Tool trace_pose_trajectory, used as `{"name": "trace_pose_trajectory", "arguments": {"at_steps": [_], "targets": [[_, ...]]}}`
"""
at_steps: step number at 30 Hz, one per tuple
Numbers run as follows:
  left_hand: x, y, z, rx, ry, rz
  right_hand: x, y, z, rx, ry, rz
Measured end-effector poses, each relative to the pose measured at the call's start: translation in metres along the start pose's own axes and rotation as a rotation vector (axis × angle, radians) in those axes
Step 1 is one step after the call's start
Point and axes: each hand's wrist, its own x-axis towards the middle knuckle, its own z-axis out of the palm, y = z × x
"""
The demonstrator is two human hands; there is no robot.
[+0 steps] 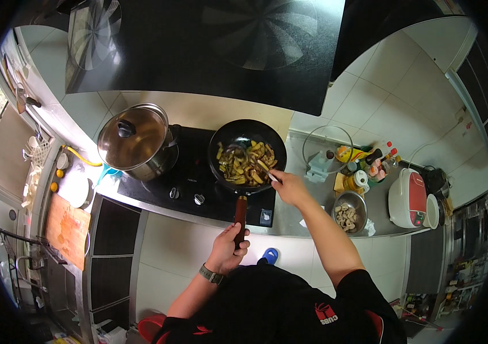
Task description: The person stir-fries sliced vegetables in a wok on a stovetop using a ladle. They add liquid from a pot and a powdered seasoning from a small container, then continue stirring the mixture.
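Note:
My left hand (228, 247) grips the dark reddish-brown handle (241, 215) of a black wok (276, 139). The wok sits on the right side of a black glass gas cooktop (188, 172). Browned, cut pieces of food (248, 165) lie in it, perhaps eggplant strips. My right hand (287, 187), at the wok's right rim, holds a spatula (263, 165) by its handle. Its head dips into the food at the wok's left side and is partly covered. To the right, on the steel counter, a metal bowl (364, 206) contains pale, sliced pieces (346, 217).
A large lidded stockpot (138, 142) occupies the left of the cooktop. A range hood (205, 47) juts out above. Sauce bottles (381, 163), a glass lid (328, 129) and a rice cooker (405, 198) stand right. A wooden cutting board (67, 228) lies left.

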Motion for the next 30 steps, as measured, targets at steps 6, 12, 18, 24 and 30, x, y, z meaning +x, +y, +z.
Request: {"name": "trace_pose_trajectory", "arguments": {"at_steps": [6, 12, 18, 24, 30], "targets": [[0.0, -0.005, -0.011, -0.04, -0.027, 0.028, -0.069, -0.044, -0.096, -0.165, -0.201, -0.037], [0.002, -0.003, -0.004, -0.027, 0.002, 0.023, -0.06, -0.031, -0.088, -0.367, -0.152, -0.055], [0.004, -0.005, -0.007, -0.021, -0.02, 0.029, -0.042, -0.018, -0.065, -0.316, 0.029, 0.048], [0.003, -0.004, -0.012, -0.025, -0.005, 0.014, -0.053, -0.013, -0.069, -0.247, -0.031, 0.077], [0.005, -0.005, -0.009, -0.017, -0.006, 0.012, -0.044, -0.008, -0.035, -0.246, -0.038, 0.024]]}}
